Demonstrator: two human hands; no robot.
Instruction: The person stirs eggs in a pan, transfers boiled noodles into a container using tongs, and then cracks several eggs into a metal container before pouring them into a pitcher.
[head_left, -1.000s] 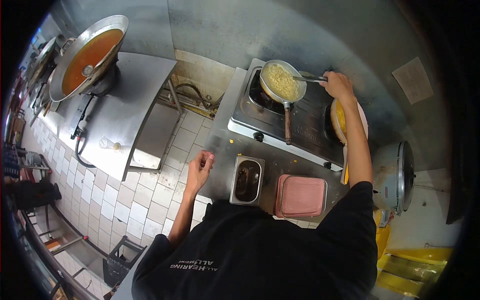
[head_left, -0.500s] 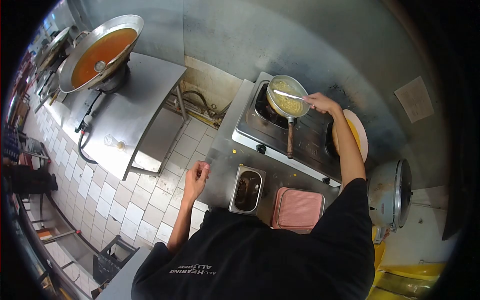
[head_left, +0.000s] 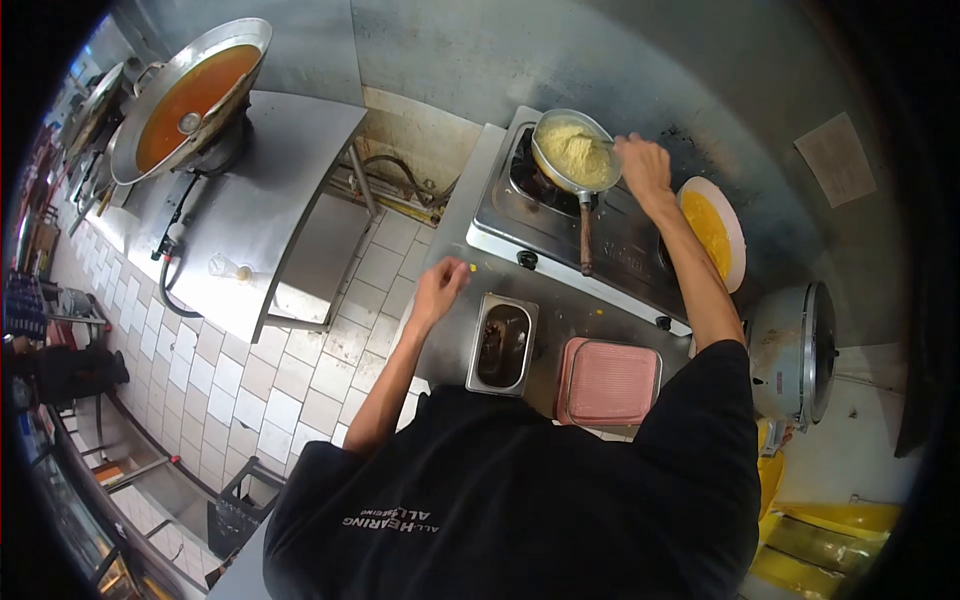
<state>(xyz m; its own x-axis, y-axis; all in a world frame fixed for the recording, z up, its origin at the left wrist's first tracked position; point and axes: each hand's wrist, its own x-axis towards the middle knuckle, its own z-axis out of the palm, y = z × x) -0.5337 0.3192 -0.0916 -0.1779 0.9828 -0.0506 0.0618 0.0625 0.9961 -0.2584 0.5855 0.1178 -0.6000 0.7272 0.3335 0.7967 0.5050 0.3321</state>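
My right hand [head_left: 643, 165] is closed at the right rim of a metal saucepan [head_left: 586, 186], gripping a silvery utensil. Motion blurs the utensil, and its working end is buried in the food. Soft, pale yellow food [head_left: 578, 150], lumpy like scrambled egg, fills the pan, which tilts slightly on the left burner. Its wooden handle [head_left: 586, 245] points toward me, untouched. Over the counter's left edge hovers my left hand [head_left: 442, 288], fingers loosely curled together with nothing visible in them.
The gas stove [head_left: 625, 250] has a plate of yellow food [head_left: 708, 235] at its right. On the counter are a steel container [head_left: 502, 345] and a pink tray [head_left: 612, 385]. A large cooker [head_left: 785, 355] stands right; a wok of orange liquid [head_left: 200, 100] sits on the left table.
The food has been stirred into a thicker, paler heap. My right hand has shifted up slightly with the utensil. My left hand has moved up and right, toward the stove.
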